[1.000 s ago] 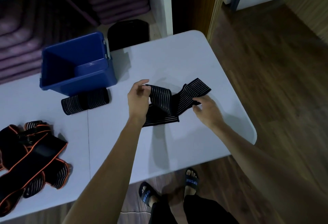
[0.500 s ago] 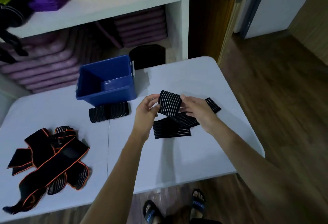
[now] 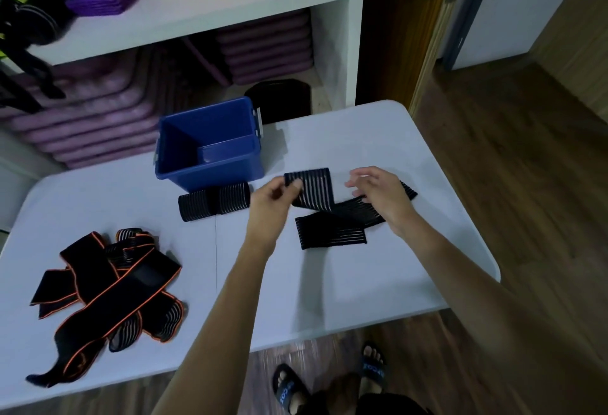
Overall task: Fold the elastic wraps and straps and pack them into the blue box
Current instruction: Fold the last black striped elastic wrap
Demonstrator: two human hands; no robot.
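A black elastic wrap with thin pale stripes [image 3: 332, 227] lies partly folded on the white table [image 3: 378, 279]. My left hand [image 3: 274, 199] pinches its raised folded end just above the table. My right hand [image 3: 378, 192] hovers over the wrap's right part, fingers loosely spread, holding nothing. An open blue box [image 3: 210, 148] stands behind the hands, with nothing visible inside. A folded striped wrap [image 3: 214, 205] lies against the box's front. A tangle of black straps with orange edging [image 3: 105, 296] sits at the left of the table.
White shelves [image 3: 204, 9] behind the table hold purple, orange and green items, with purple mats stacked below. A black object [image 3: 279, 102] stands behind the box. A wooden door and wood floor lie to the right. My feet in slippers show below the table's front edge.
My right hand has let go of the folded end and drawn back to the right. My left hand still pinches the fold. The camera has tilted up, showing more shelf.
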